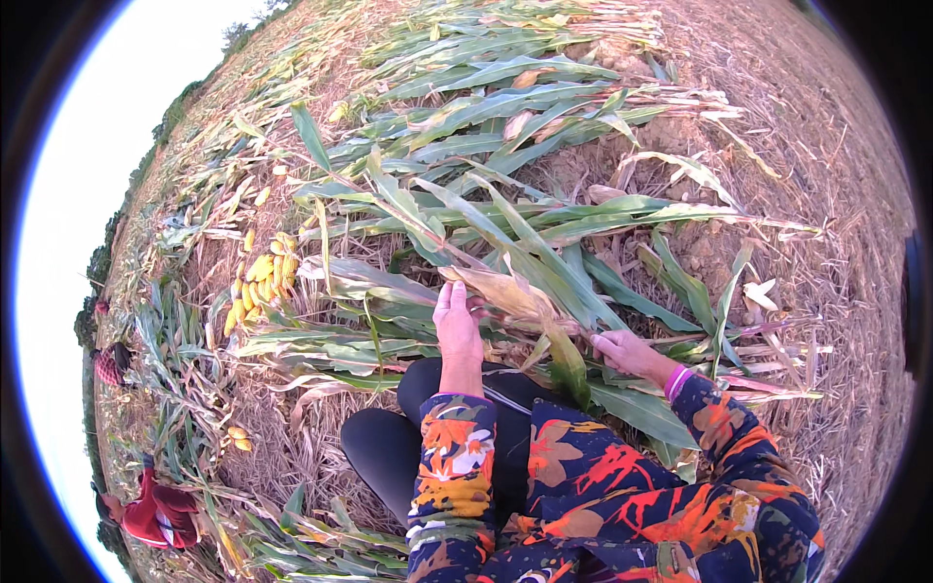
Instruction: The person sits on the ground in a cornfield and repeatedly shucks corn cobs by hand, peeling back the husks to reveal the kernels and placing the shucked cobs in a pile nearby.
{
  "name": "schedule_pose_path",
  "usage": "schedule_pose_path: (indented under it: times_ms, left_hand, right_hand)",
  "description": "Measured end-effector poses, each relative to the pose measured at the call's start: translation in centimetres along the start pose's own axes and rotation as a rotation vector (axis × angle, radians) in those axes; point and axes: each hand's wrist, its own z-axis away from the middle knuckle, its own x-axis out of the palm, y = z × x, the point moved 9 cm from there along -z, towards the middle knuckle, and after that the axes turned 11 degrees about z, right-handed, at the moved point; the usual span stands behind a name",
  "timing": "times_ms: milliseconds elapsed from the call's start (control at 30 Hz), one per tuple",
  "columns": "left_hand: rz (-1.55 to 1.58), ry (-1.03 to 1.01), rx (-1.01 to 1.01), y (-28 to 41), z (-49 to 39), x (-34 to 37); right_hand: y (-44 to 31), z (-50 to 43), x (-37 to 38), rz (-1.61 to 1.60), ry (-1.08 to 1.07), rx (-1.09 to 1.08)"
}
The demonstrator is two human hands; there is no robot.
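Between my hands lies a corn ear in a dry tan husk point(503, 291), attached to a cut corn stalk point(408, 218) with long green leaves. My left hand point(459, 317) grips the husk near its tip, thumb on top. Lower and to the right, my right hand point(628, 353) is closed around the stalk just past the base of the ear. Any kernels of this ear are hidden inside the husk. A broad green leaf point(568, 364) hangs down between my forearms over my lap.
Husked yellow corn ears point(266, 277) are heaped at the left, with a few more ears point(239, 437) lower down. Cut stalks point(510, 102) lie in rows on dry straw. A person in red point(162, 510) bends at the far left; another person point(111, 363) is farther off.
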Motion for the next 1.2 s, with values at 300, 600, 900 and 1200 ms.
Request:
schedule_pose_path:
  times_ms: [300, 600, 900, 1200]
  left_hand:
    - [-0.182, 0.012, 0.056, -0.5, 0.0, -1.0]
    - [-0.242, -0.023, 0.089, 0.1, 0.5, 0.0]
    - [-0.259, 0.015, 0.218, -0.6, -1.2, -1.5]
    - [-0.255, 0.014, 0.133, -0.5, -0.8, -1.2]
  right_hand:
    - [-2.8, -0.4, 1.5, 0.439, 0.03, -0.231]
    - [-3.9, -2.4, 3.5, 0.921, -0.046, -0.384]
    - [-4.7, -4.3, 2.6, 1.004, -0.03, -0.417]
    - [-21.7, -8.9, 1.7, 0.527, 0.223, -0.785]
